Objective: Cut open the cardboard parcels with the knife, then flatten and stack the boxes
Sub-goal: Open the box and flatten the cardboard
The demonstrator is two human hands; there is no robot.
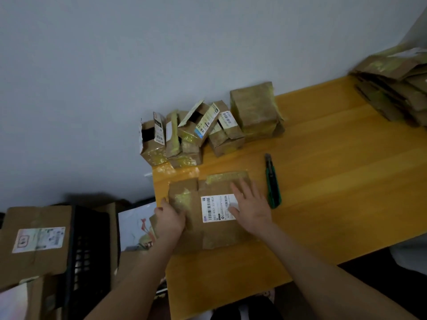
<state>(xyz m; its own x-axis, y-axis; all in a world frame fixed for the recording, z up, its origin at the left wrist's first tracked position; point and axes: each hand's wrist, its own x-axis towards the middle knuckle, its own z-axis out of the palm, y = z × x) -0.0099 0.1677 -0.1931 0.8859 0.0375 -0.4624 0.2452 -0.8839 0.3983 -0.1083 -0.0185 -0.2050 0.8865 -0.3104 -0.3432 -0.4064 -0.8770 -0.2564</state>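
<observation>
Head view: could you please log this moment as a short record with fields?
Flattened box: lies on the table, label up
Left hand: holds its left flap
Right hand: pressed flat on its label
Knife: lying right of the box, untouched
Flattened stack: table's far right end
Parcels: against the wall, several cut open

The white label on the flattened box carries barcodes and one legible number, "502-602 12-815"; its finer print is too small to read, and the right hand covers one corner. A sticker on the flap of the small open box at the worktop's far corner shows what may be "510"; the other parcels' barcode stickers and the label on the carton are illegible.
</observation>
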